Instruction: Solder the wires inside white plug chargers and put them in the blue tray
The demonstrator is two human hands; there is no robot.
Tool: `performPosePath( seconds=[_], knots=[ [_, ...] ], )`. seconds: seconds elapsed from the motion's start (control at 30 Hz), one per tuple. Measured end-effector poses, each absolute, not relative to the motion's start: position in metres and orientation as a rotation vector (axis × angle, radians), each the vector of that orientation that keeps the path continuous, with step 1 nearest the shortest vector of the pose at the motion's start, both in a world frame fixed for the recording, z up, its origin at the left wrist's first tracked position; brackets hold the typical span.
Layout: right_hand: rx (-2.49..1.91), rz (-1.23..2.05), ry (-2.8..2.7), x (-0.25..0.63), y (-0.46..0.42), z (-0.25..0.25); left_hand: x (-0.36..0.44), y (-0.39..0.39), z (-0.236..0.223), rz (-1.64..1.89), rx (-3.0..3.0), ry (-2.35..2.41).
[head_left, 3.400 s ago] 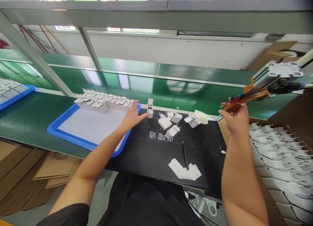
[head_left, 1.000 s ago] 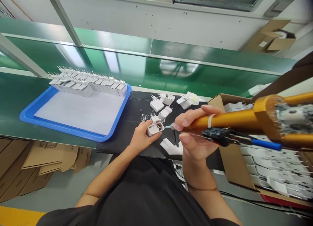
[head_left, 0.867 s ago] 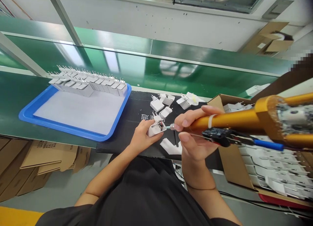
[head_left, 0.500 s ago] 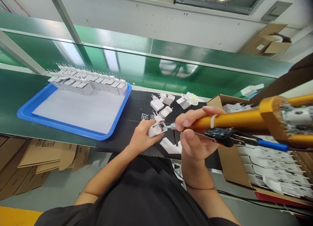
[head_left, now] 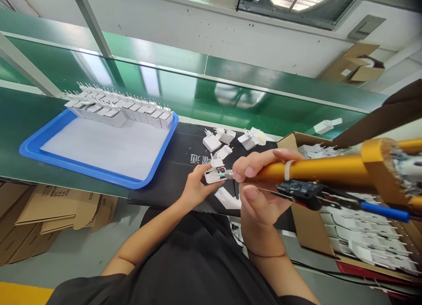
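My left hand point(head_left: 195, 186) holds a small white charger housing point(head_left: 215, 175), open side up, with wires visible inside, over the black mat point(head_left: 184, 162). My right hand point(head_left: 260, 190) grips a long gold dispensing tool point(head_left: 316, 169) like a pen. The tool's fine tip touches the inside of the housing. A black switch with red and blue wires point(head_left: 303, 190) is strapped under the tool. Loose white charger housings point(head_left: 219, 140) lie on the mat just beyond my hands.
A blue tray point(head_left: 82, 166) with a row of white chargers point(head_left: 118, 111) along its far edge sits left on the green conveyor point(head_left: 198, 98). A cardboard box point(head_left: 308, 230) full of white chargers stands at the right. Flattened cartons point(head_left: 49, 208) lie on the floor below.
My left hand took a housing from the mat and brought it toward me. My right hand brought the gold tool down from the right, and its tip is now in the housing.
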State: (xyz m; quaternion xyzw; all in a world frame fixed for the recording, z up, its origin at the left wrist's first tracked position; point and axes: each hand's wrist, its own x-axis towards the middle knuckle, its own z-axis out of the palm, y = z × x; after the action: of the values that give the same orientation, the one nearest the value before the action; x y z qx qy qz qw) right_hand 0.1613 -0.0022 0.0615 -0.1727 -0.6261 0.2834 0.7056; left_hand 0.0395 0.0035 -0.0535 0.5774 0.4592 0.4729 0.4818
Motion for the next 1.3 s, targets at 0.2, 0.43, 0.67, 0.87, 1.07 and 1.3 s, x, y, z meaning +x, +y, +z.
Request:
performPosePath(
  seconds=[0.2, 0.43, 0.67, 0.87, 1.07, 1.3],
  knots=[
    [-0.360, 0.641, -1.380, 0.154, -0.002, 0.064, 0.050, 0.002, -0.042, 1.216, 1.363, 1.043],
    [-0.355, 0.667, -1.369, 0.153, -0.002, 0.064, 0.054, 0.000, -0.041, 1.256, 1.310, 0.961],
    [-0.372, 0.700, -1.341, 0.154, -0.003, 0.066, 0.055, -0.001, -0.039, 1.230, 1.219, 0.866],
    [-0.391, 0.660, -1.368, 0.154, -0.001, 0.065, 0.054, -0.001, -0.039, 1.204, 1.219, 0.885],
    [-0.378, 0.670, -1.302, 0.154, -0.006, 0.069, 0.046, 0.003, -0.039, 1.128, 1.307, 1.078],
    [-0.476, 0.652, -1.273, 0.167, -0.016, 0.067, 0.011, 0.005, -0.039, 1.079, 1.318, 1.116]
  ],
)
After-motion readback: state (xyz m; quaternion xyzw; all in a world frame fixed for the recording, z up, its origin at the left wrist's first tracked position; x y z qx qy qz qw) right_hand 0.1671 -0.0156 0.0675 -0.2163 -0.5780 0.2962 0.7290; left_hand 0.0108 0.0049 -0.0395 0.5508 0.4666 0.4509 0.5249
